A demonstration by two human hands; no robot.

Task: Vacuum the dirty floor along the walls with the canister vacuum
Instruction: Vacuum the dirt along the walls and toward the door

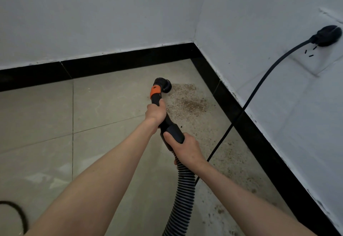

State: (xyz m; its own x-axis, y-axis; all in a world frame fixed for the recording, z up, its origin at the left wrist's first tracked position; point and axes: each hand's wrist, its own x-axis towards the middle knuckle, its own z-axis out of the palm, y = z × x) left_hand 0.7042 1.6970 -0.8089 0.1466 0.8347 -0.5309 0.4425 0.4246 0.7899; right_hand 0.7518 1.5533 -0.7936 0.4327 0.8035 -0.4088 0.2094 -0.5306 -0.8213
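Black cord (259, 89) hangs from plug (327, 35); dirt (191, 104) beside baseboard (239, 109).

The vacuum wand (168, 122) is black with a bright orange collar (155, 91) near its round black brush head (165, 85); the hose (182, 195) behind it is dark grey-black with fine ribbing. Beige floor tiles (105, 106) carry thin dark grout lines, and brown speckled dirt (191, 104) freckles them (densest near the corner). The skirting (115, 63) is glossy black, the walls (92, 13) pale grey-white, the power cord (259, 83) and plug (327, 35) black.
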